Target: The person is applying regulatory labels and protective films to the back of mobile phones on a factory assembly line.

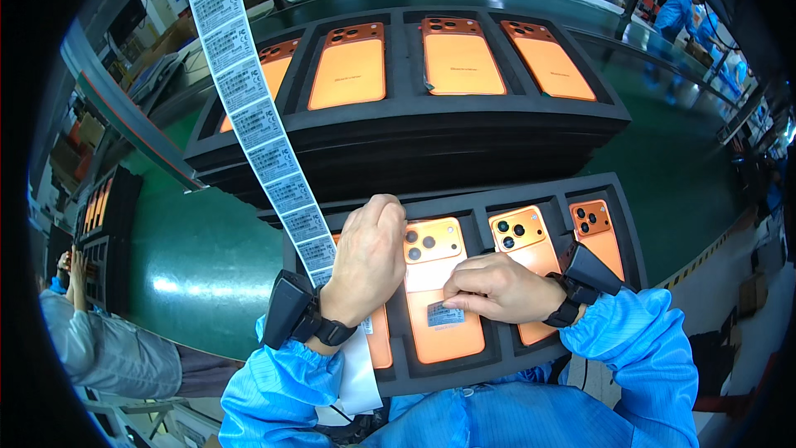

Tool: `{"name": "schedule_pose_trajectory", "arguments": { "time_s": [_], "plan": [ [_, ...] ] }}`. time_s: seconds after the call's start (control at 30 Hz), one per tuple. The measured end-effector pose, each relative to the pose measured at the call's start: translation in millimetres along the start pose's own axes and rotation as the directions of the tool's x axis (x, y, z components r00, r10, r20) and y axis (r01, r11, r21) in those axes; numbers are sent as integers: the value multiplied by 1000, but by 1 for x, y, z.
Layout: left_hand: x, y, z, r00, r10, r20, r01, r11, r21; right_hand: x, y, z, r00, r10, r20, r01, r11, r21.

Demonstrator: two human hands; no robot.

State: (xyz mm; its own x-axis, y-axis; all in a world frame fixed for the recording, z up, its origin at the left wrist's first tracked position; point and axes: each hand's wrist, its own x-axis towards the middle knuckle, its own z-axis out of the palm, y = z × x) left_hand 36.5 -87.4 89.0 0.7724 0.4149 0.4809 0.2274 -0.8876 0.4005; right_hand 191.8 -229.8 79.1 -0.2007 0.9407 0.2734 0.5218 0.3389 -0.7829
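Observation:
My left hand (369, 253) is closed over the left side of the near foam tray (626, 207), its fingertips turned away from view. Beneath that wrist runs a long strip of printed labels (257, 129), and its white backing (358, 373) hangs out below. What the left fingers hold is hidden. My right hand (497, 289) pinches a small silvery-grey label (445, 314) at the back of an orange phone (448, 344). The phone lies camera side up in its tray slot, left of another orange phone (531, 257).
A stack of black foam trays (406, 149) stands behind, its top holding several orange phones. Both rest on a green work surface (199, 257). A metal post (124, 116) rises at left. Another person's arm (79, 278) reaches toward trays at far left; blue-clad people work at far right.

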Motion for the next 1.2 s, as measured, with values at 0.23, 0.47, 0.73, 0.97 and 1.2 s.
{"name": "schedule_pose_trajectory", "arguments": {
  "time_s": [0.23,0.47,0.73,0.97,1.2],
  "plan": [
    [1,1,-1,1000,9,-3,-9,1000,-6,-1,3,0,1000,-2,16,2,1000,5],
    [0,1,-1,1000,1,7,-1,1000,-11,1,1,0,1000,1,9,-1,999,33],
    [1,3,-3,999,-26,31,27,1000,-14,0,3,0,1000,1,12,-1,1000,9],
    [1,1,-3,999,-33,23,34,999,-24,-1,4,3,998,-68,4,68,992,-105],
    [0,0,1,1000,-4,-7,4,999,-37,1,-15,-7,971,-157,183,227,848,-479]
  ]
}}
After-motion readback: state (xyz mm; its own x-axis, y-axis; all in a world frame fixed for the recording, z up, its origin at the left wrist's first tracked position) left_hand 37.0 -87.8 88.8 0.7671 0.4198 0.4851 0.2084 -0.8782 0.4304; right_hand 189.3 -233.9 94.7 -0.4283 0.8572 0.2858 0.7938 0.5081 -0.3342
